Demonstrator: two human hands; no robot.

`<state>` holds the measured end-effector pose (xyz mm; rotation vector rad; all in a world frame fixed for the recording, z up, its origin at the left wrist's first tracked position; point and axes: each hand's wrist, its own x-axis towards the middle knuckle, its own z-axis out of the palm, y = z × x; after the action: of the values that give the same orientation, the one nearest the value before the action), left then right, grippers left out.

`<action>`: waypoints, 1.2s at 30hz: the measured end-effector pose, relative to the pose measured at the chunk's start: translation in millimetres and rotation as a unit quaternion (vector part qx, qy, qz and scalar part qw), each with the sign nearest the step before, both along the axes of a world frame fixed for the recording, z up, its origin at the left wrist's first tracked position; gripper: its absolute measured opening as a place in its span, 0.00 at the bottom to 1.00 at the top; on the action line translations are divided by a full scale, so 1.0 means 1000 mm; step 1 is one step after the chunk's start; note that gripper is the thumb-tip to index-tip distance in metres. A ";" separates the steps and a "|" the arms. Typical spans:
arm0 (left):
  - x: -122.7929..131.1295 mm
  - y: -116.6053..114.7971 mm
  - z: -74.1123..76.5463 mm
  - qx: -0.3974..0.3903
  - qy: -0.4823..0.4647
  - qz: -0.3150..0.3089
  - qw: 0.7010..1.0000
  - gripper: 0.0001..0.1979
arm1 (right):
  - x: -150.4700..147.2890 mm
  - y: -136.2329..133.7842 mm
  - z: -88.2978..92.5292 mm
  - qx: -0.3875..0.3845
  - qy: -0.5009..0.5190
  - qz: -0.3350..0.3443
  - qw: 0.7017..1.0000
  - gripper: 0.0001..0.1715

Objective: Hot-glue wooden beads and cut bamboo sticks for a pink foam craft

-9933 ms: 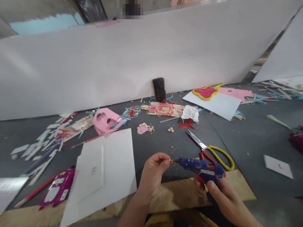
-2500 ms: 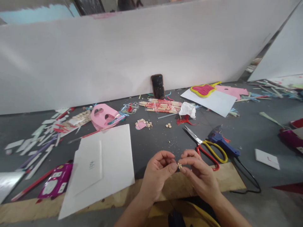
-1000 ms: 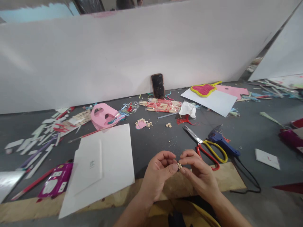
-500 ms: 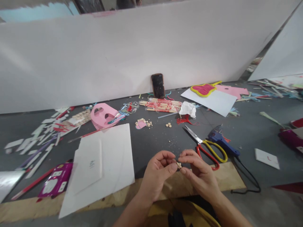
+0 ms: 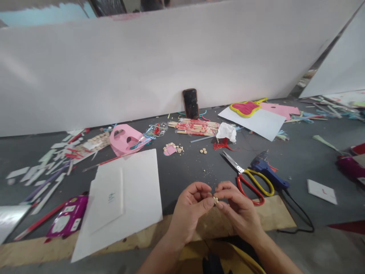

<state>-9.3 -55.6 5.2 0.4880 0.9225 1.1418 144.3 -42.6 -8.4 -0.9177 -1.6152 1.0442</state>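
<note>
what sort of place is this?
Likely a craft workbench, screened by white boards: a blue hot-glue gun, red-and-yellow-handled scissors and cut paper strips lie on the dark grey table, while left hand and right hand pinch a small beige bead cluster.

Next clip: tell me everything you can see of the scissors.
The scissors lie flat on the dark grey table, just beyond the right hand, which is not touching them. Silver metal blades, nearly closed, point away and left; one handle loop is yellow, the other red. The red loop about reaches the wooden board. A blue glue gun lies close on their right.
</note>
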 end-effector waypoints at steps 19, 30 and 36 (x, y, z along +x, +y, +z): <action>0.000 0.000 0.002 -0.010 -0.016 0.004 1.000 0.13 | -0.001 -0.001 -0.002 -0.013 0.025 0.006 1.000 0.07; -0.003 -0.001 0.001 -0.006 -0.022 -0.002 1.000 0.12 | -0.002 0.000 -0.002 -0.013 0.026 0.008 1.000 0.06; -0.004 -0.001 0.002 0.000 -0.022 -0.004 1.000 0.12 | -0.003 0.001 0.000 -0.003 0.020 0.009 1.000 0.06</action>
<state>-13.1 -56.1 6.8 0.4640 0.8823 1.1404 141.2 -41.8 -8.2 -0.8821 -1.5907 1.0753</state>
